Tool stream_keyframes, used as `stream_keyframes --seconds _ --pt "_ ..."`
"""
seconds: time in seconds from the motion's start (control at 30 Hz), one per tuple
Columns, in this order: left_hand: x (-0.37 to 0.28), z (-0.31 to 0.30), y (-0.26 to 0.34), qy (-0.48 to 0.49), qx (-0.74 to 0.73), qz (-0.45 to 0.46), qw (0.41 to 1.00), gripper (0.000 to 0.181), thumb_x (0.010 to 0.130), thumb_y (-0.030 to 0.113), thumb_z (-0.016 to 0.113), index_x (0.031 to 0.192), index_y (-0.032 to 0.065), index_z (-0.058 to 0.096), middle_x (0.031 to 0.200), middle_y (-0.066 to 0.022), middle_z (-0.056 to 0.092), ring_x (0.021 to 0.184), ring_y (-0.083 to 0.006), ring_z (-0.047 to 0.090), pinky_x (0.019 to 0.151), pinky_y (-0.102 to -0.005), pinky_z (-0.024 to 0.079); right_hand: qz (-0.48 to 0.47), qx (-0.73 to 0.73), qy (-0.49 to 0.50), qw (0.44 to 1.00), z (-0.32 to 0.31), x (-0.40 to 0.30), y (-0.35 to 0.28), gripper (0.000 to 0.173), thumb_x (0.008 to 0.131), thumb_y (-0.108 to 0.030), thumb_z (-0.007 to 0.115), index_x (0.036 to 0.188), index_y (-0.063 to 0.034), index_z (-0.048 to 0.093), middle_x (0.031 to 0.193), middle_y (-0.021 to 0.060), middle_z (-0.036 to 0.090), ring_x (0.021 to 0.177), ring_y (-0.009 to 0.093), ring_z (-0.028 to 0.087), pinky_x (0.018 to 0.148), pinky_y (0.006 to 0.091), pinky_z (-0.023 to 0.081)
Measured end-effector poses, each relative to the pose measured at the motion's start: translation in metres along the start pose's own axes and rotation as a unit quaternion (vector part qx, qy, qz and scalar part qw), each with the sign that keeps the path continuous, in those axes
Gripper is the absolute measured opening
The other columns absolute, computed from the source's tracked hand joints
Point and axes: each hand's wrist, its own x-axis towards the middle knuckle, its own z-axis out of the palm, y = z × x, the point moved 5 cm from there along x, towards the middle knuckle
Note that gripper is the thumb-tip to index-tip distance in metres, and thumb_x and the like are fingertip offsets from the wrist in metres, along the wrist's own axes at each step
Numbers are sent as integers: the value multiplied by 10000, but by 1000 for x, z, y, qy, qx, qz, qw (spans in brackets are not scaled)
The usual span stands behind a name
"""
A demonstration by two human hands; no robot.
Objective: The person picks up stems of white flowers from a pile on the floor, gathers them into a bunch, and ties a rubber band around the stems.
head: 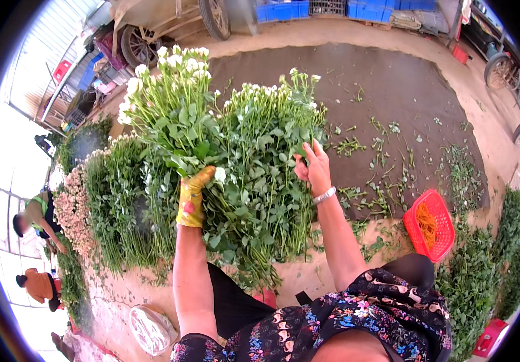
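My left hand, in a yellow patterned glove, grips a bunch of white roses by its stems. The blooms point away from me to the upper left, and the stem ends hang towards my knees. Bare, with a watch or bracelet at the wrist, my right hand pinches a leafy rose stem at the right side of the pile. Under and between both hands lies a broad heap of white roses, its buds at the far side.
A red plastic basket holding orange rubber bands stands at right. Leaf scraps litter a dark ground sheet. More flower heaps lie at left, near two people. Wheeled carts and blue crates stand beyond.
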Motion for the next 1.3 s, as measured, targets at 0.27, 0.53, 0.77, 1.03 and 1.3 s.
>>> stream_keyframes --seconds 0.27,0.53,0.77,1.03,1.3 --pt "2 70 8 -203 -66 8 977 548 716 390 677 980 -76 559 806 -124 578 696 -232 548 645 -354 461 -32 19 -116 992 38 -45 -62 351 986 -140 364 1337 -116 359 591 46 442 333 73 290 331 215 231" --pt "5 84 -13 -285 -211 -47 934 514 643 140 676 1103 -66 575 995 -127 636 718 -168 553 671 -285 472 -96 -70 -168 979 57 -62 -55 329 967 -139 470 1293 -99 473 678 -17 548 440 19 426 371 172 327" --pt "9 89 -20 -287 -145 -20 947 556 707 51 688 1235 0 520 1172 -94 600 1041 -185 580 894 -314 468 -443 -335 -213 804 66 -65 -35 730 827 167 465 1437 -184 268 1293 178 517 946 277 626 814 314 489" --pt "5 124 -9 -303 -98 32 947 704 661 102 750 1291 11 448 1210 -128 564 1054 -246 587 901 -377 491 -274 -447 -254 813 53 -44 -35 676 698 145 459 1349 1 345 1075 237 583 946 405 560 832 367 461" --pt "57 221 13 -333 121 263 897 690 668 286 792 1255 67 503 1206 -71 577 1119 -224 534 995 -390 397 -320 -697 -266 584 33 0 -123 591 712 -48 534 1278 52 392 1019 296 556 764 373 601 686 435 487"
